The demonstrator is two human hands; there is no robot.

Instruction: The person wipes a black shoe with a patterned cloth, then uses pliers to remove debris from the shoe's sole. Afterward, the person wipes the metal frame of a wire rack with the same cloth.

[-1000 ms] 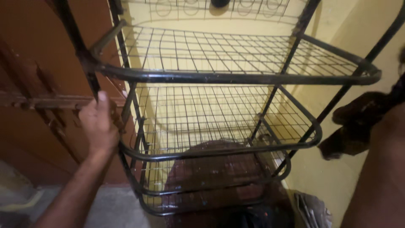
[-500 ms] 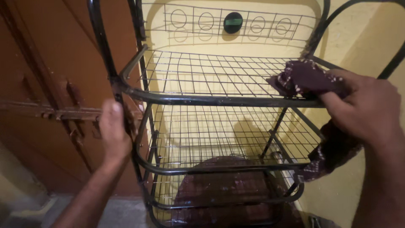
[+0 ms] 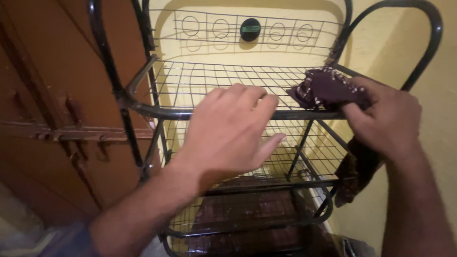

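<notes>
Head | hands: 2 (image 3: 228,128) (image 3: 385,119) | cloth: 1 (image 3: 326,88) | rack: 1 (image 3: 157,112)

Dark maroon dotted cloth (image 3: 328,88) bunched on black wire rack's (image 3: 223,83) top shelf, rt front edge

No packages, signs or screens in view. Only label-like item: a small round dark badge (image 3: 250,29) on the rack's wire back panel, above and between the left hand (image 3: 228,133) and right hand (image 3: 383,119).

Left hand (image 3: 228,131) hides shelf rail (image 3: 304,114) middle.
</notes>
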